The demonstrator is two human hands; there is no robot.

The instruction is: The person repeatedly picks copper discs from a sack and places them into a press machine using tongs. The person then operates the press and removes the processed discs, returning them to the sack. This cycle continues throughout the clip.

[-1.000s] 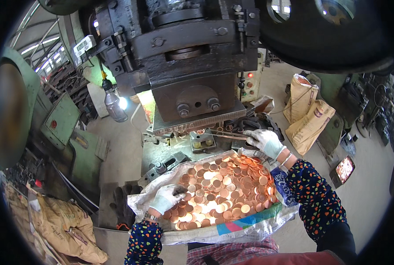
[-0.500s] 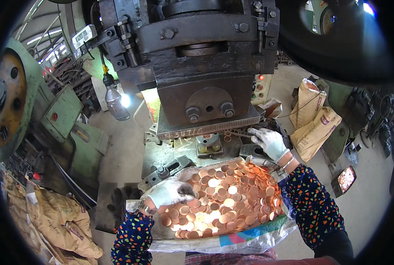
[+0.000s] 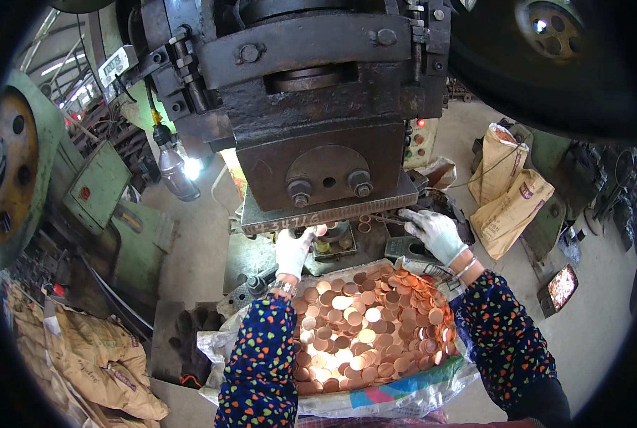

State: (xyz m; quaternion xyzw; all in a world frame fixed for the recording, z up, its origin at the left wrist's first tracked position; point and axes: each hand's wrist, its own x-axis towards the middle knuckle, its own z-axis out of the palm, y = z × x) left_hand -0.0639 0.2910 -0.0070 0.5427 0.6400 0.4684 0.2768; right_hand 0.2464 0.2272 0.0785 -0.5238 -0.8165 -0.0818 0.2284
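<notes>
Up front, left hand (image 3: 292,251), white glove, pinches one copper disc (image 3: 320,231) at its fingertips, just under the press ram (image 3: 329,171). Right hand (image 3: 435,232), also gloved, lies on the press bed w/ fingers curled; can't tell if it holds anything. Below both: one sack (image 3: 404,392) heaped w/ copper discs (image 3: 368,332), too many to count. Two paper bags (image 3: 507,192) stand at right.

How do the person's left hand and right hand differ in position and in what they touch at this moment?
The left hand reaches straight up to the press's lower block, a small copper disc at its fingertips; the right hand lies farther right, fingers pointing left along a thin rod. The left hand is above the near left edge of the heap of copper discs, the right hand beyond its far right corner. Both wear white gloves and dotted dark sleeves.
</notes>
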